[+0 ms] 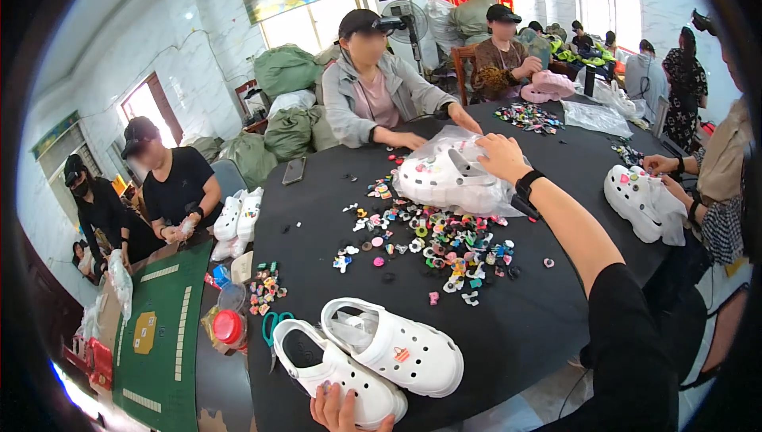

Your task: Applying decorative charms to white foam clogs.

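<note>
Clear plastic bag (456,150) holds white clogs; right hand (502,158) grasping bag, left hand (343,410) grasping white clog (337,368).

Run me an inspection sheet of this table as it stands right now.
Surface: black table, round-edged.
Job's things: pair of white clogs at near edge; bagged white clogs farther out.
Clutter: loose pile of coloured charms; teal scissors; phone.
Hands: left hand touches the nearer clog's toe, fingers curled on it; right hand rests on the bag, whether gripping I cannot tell.
Cables: nothing seen.
Surroundings: other people seated around the table with clogs; green sacks by the wall.
</note>
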Available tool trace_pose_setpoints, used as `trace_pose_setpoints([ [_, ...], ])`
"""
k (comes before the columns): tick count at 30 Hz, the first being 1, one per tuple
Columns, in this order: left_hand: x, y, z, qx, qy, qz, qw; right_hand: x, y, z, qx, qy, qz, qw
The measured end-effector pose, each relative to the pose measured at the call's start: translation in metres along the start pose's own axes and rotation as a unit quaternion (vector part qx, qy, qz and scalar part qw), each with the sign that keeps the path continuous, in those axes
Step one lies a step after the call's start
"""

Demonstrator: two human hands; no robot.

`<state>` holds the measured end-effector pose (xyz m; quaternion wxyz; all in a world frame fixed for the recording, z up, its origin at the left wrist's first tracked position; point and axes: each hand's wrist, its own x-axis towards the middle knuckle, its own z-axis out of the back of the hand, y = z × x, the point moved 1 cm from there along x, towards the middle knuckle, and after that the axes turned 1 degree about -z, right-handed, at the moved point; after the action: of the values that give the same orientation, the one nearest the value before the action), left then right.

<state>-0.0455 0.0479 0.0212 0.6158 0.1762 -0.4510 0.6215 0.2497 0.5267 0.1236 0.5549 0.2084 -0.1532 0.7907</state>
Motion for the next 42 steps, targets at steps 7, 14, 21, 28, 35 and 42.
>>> trace_pose_setpoints([
  [7, -0.001, 0.002, -0.002, -0.012, 0.009, -0.002, 1.000, -0.083, 0.006, 0.032, 0.128, -0.129, 0.142, 0.973],
  [14, 0.001, 0.005, 0.000, -0.020, 0.019, -0.009, 1.000, -0.147, -0.042, 0.040, 0.255, 0.291, -0.032, 0.921],
  [21, 0.002, 0.000, -0.001, 0.004, 0.031, -0.002, 0.999, -0.175, -0.114, -0.012, 0.110, 0.251, -0.077, 0.959],
  [28, 0.002, 0.000, -0.003, 0.008, 0.024, -0.008, 1.000, -0.151, -0.086, -0.032, 0.234, 0.217, -0.075, 0.945],
  [35, 0.002, 0.000, -0.002, 0.010, 0.020, -0.012, 1.000, -0.131, -0.073, -0.028, 0.242, 0.206, -0.027, 0.948],
  [42, -0.003, 0.001, -0.005, 0.011, 0.022, -0.011, 1.000, -0.109, -0.072, -0.053, 0.193, 0.115, 0.118, 0.967],
])
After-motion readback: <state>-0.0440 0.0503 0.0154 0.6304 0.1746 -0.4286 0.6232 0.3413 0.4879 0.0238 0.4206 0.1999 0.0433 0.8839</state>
